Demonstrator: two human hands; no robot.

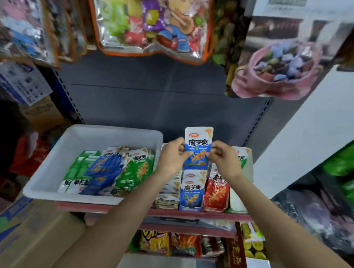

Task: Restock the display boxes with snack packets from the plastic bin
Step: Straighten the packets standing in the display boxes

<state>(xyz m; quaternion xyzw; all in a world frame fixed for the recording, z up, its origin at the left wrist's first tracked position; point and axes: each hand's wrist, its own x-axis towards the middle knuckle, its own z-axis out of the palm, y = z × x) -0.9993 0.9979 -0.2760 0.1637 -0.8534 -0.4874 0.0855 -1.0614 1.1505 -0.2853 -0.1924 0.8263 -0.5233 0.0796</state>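
1. Blue snack packets (199,149), a small upright stack, sit between my two hands above the shelf's display boxes. From the head view, my left hand (172,157) pinches the stack's left edge and my right hand (224,158) pinches its right edge, fingers curled on it.

2. I judge this to be the placing step: the stack hangs directly over the blue display box (190,194), which already holds matching packets and stands between a grey-packet box (167,195) and a red display box (216,193).

3. The next move calls for squaring the stack so the edges line up, then lowering it straight down behind the packets already there, without catching the box's cardboard walls or tipping its neighbours.

4. The packet facing me is flat and glossy, white at the top, blue below, with bold dark characters and an orange food picture.

5. The white plastic bin (58,169) rests on the shelf to the left, with green packets (137,172) and more blue ones (105,173) lying in it.
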